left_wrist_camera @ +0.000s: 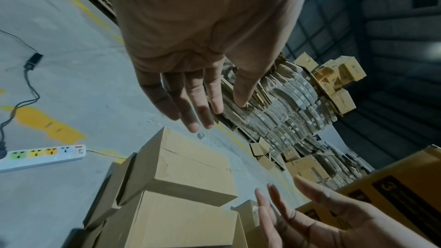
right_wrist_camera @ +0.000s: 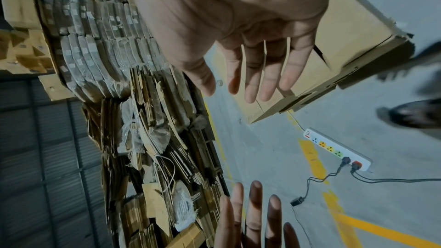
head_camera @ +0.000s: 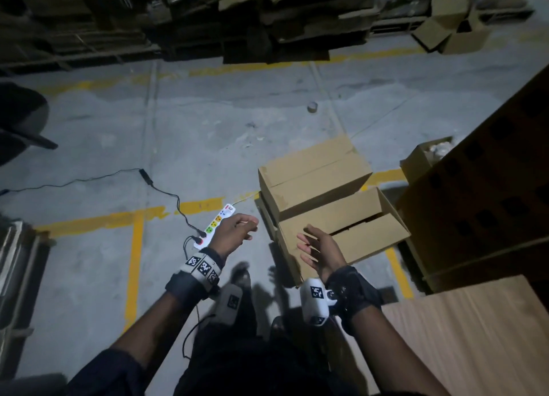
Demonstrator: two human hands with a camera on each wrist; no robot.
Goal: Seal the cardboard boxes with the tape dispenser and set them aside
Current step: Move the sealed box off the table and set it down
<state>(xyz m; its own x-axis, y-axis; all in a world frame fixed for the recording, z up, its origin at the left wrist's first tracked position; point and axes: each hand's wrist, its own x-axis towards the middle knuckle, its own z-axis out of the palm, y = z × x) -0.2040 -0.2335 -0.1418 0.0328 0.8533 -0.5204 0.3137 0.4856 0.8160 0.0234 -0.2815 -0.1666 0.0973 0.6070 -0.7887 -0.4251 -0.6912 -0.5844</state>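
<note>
Both hands — left hand [head_camera: 234, 232] and right hand [head_camera: 319, 248] — hover spread and empty over two cardboard boxes [head_camera: 335, 214] on the floor [head_camera: 118, 128]; light, stiff, probably crushable — grip opposite side walls

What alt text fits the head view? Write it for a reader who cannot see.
Two empty, open hands, left hand and right hand, reach toward stacked cardboard boxes on a grey concrete floor with yellow lines. A white power strip lies left of the boxes.
</note>
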